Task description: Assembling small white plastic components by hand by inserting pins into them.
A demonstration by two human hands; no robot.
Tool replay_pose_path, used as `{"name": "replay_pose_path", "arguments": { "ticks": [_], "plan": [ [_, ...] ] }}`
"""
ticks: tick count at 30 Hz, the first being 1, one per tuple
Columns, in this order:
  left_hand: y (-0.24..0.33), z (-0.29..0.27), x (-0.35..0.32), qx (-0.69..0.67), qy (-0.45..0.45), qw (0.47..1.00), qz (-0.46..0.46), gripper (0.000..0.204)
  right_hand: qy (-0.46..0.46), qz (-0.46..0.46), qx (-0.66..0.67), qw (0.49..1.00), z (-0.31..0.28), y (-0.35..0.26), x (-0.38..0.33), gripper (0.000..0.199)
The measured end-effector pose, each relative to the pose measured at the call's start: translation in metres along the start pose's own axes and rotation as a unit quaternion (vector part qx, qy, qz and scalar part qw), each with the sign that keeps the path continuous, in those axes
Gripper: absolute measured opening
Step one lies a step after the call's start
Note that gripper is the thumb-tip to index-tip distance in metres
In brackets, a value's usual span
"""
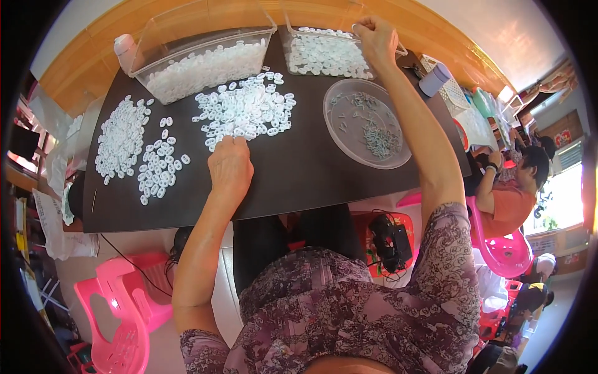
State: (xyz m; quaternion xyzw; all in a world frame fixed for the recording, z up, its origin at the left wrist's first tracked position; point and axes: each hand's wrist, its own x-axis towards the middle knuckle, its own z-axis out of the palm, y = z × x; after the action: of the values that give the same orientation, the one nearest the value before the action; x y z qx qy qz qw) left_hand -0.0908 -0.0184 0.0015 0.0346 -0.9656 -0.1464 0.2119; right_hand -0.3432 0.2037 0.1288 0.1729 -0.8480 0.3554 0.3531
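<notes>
Three loose heaps of white rings [246, 109] left on desk [299, 168] beside round dish [366, 123]; left hand [230, 165] curled at nearest heap, right hand [375, 34] pinching far tub [324, 53] rim.

On the counter [299, 174] before you, two tubs stand at the far edge, the left tub [202, 59] beside the right tub [327, 53], with a round dish [366, 123] just in front of the right one. Your left hand [230, 165] rests at the near edge of the middle pile of rings [246, 109]; two more piles [137, 146] lie further left. Your right hand [375, 37] is over the right tub's far rim.
</notes>
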Motion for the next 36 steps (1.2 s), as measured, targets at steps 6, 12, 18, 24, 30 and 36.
{"name": "replay_pose_path", "arguments": {
  "ticks": [6,12,18,24,30,36],
  "plan": [
    [0.004,-0.003,-0.001,-0.065,0.008,0.998,0.010,0.013,-0.034,-0.133,-0.121,0.983,0.021,0.030,0.016,0.015],
    [0.003,-0.004,-0.012,-0.157,0.019,0.987,0.020,0.018,-0.117,-0.153,0.017,0.981,-0.006,-0.047,-0.062,0.020],
    [0.031,-0.024,-0.023,-0.380,-0.056,0.919,-0.090,0.031,-0.374,0.005,0.267,0.888,-0.030,-0.082,-0.190,0.012],
    [0.045,-0.031,-0.032,-0.504,-0.059,0.853,-0.123,0.032,-0.403,0.120,0.346,0.839,-0.032,-0.096,-0.226,0.008],
    [0.059,-0.018,-0.048,-0.644,-0.017,0.739,-0.198,0.022,-0.304,0.250,0.407,0.824,-0.043,-0.104,-0.240,0.012],
    [0.065,-0.010,-0.056,-0.660,0.033,0.710,-0.244,0.008,-0.303,0.255,0.442,0.805,-0.050,-0.109,-0.251,0.010]
  ]
}}
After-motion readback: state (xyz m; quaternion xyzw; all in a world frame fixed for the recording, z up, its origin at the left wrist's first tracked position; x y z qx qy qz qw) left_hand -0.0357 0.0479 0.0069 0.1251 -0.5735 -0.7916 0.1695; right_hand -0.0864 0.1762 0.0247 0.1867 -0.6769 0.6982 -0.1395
